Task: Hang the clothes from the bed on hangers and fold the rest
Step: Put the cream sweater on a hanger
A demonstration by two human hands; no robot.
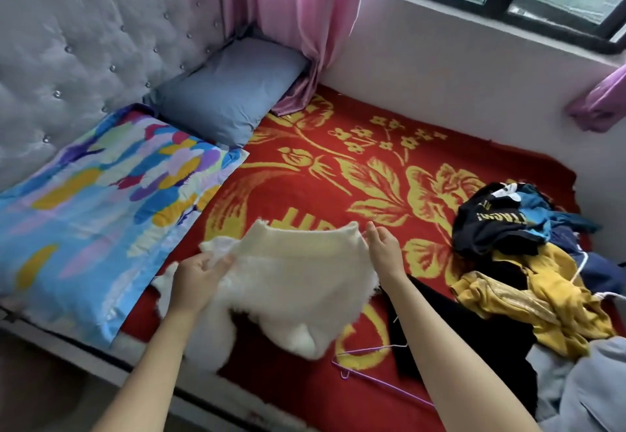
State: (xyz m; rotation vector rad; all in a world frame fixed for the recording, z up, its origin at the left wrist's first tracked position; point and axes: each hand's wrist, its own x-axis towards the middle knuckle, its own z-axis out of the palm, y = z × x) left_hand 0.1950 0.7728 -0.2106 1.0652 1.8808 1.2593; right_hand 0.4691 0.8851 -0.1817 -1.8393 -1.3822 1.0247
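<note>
Fingers [220, 264] of your left hand [200, 274] pinch one edge of the white fluffy garment [298, 272], and your right hand [384, 250] seems to pinch the opposite top corner, so it hangs spread just above the bed [305, 167]. You're likely deciding whether this piece gets hung or folded. Hanging it calls for freeing one hand for the purple hanger [389, 391], just on the near side of the garment, and finding a neckline. Right of the garment waits the pile of clothes [508, 245]. Blur smears the garment's lower edge, and a black garment [457, 330] hides part of the hanger.
</note>
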